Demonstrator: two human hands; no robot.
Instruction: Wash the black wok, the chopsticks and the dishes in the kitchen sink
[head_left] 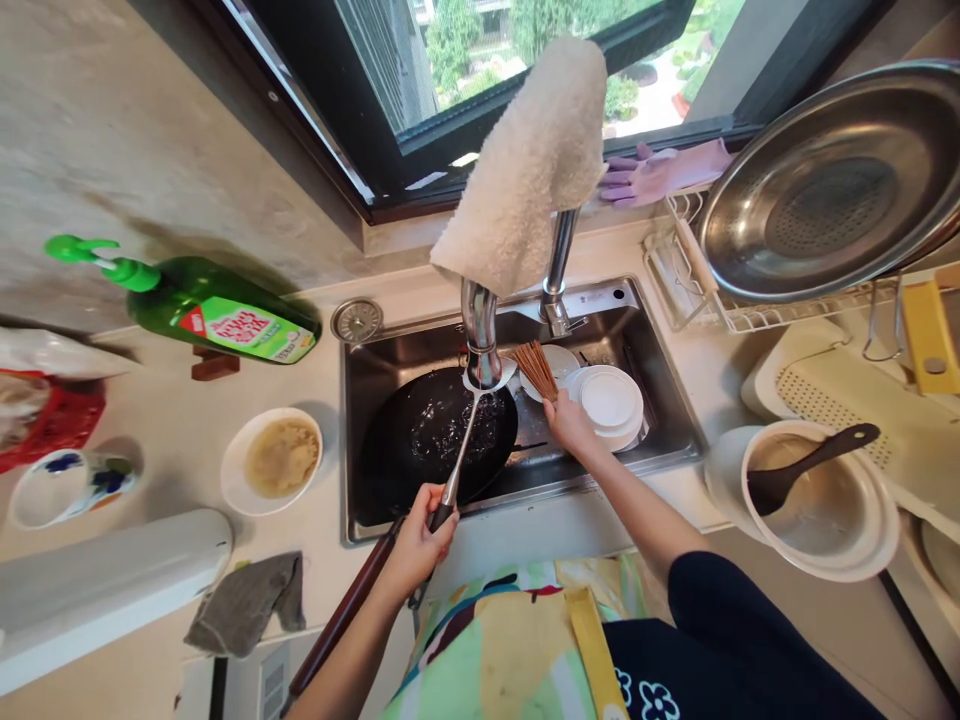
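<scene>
Steel sink (pixel 375 372) holds a round black wok (pixel 416 440), over which the left hand (pixel 421 540) clenches a long silver metal spatula (pixel 461 452) by its dark grip, while the right hand (pixel 570 422) grasps brown wooden chopsticks (pixel 534 368) beside stacked white plates (pixel 611 400).

The one camera rides on my head and looks forward and steeply down over the counter. The sink (pixel 361 430) sits mid-frame, close below me. My forearms come in from the bottom edge, over my apron (pixel 510 640). My left hand (pixel 416 545) grips a ladle (pixel 461 450) and my right hand (pixel 570 425) clasps chopsticks (pixel 536 368), both just under centre. The wide lens bends the edges, with the window (pixel 450 50) along the top, a detergent bottle (pixel 217 315) far left and a steel colander (pixel 832 180) far right. Heights look squashed.
</scene>
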